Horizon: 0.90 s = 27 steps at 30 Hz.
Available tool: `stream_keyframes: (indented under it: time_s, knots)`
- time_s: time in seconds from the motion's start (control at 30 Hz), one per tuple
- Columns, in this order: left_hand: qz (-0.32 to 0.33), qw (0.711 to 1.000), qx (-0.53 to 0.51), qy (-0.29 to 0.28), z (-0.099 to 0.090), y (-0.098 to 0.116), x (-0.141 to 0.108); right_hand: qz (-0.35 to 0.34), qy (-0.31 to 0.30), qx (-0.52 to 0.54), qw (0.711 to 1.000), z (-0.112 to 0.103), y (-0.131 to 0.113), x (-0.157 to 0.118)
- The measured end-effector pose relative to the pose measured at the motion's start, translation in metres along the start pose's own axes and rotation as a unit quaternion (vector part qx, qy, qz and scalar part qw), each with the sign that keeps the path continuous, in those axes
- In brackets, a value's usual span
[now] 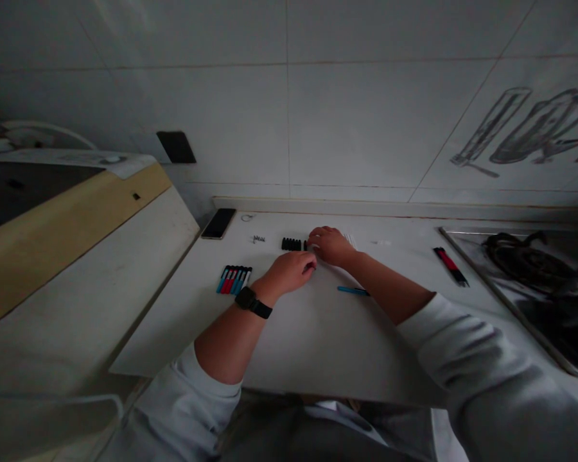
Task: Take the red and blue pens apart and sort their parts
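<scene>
My left hand (291,271) is closed, its fingers curled over the white counter; a small dark bit shows at the fingertips, too small to name. Just beyond it my right hand (331,246) bends its fingers down to the counter, beside the end of a row of short black pieces (291,244). What lies under those fingers is hidden. Thin white sticks (350,240) show partly behind the right hand. A blue pen barrel (351,290) lies near my right forearm. Left of my left hand, several blue, red and white pen barrels with black ends (234,280) lie side by side.
Small springs (257,239), a ring (247,218) and a phone (219,223) lie toward the back left. Red and black pens (450,266) rest near the gas stove (530,256) on the right. A tiled wall (356,128) bounds the counter (313,346) behind.
</scene>
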<state>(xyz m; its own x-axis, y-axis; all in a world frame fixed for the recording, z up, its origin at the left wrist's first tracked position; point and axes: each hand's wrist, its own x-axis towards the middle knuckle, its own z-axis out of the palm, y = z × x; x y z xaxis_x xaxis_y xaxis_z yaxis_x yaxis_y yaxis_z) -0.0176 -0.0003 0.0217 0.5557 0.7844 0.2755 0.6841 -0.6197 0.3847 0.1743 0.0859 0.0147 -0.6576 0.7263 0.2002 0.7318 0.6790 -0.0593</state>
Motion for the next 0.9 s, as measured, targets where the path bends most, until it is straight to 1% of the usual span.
stream_keyframes:
  time_s: [0.1,0.2,0.27,0.33,0.43,0.53,0.63,0.77,0.9]
  knots:
    - [-0.025,0.999,-0.032,0.007,0.0,-0.001,0.001,-0.032,0.012,0.0,0.999,0.002,0.004,0.005]
    - [-0.051,0.996,-0.076,0.015,0.0,-0.002,0.002,-0.081,0.002,-0.014,0.997,0.002,0.007,0.008]
    - [-0.065,0.992,-0.106,0.024,0.0,-0.004,0.002,-0.091,0.003,-0.019,0.996,0.0,0.009,0.009]
    - [-0.079,0.985,-0.146,0.042,0.001,-0.007,0.002,-0.079,0.014,-0.011,0.997,-0.005,0.01,0.007]
    - [-0.106,0.968,-0.213,0.076,0.003,-0.015,0.004,-0.031,0.048,0.024,0.998,-0.017,0.011,-0.006]
    - [-0.137,0.945,-0.282,0.094,0.007,-0.021,0.007,0.011,0.082,0.077,0.994,-0.029,0.01,-0.03]
    - [-0.164,0.916,-0.357,0.085,0.01,-0.022,0.009,0.031,0.109,0.136,0.984,-0.036,0.003,-0.058]
    - [-0.197,0.886,-0.415,0.063,0.014,-0.014,0.009,0.046,0.138,0.208,0.967,-0.03,-0.009,-0.087]
    - [-0.187,0.879,-0.434,0.059,0.019,-0.009,0.007,0.076,0.175,0.256,0.948,-0.015,-0.014,-0.099]
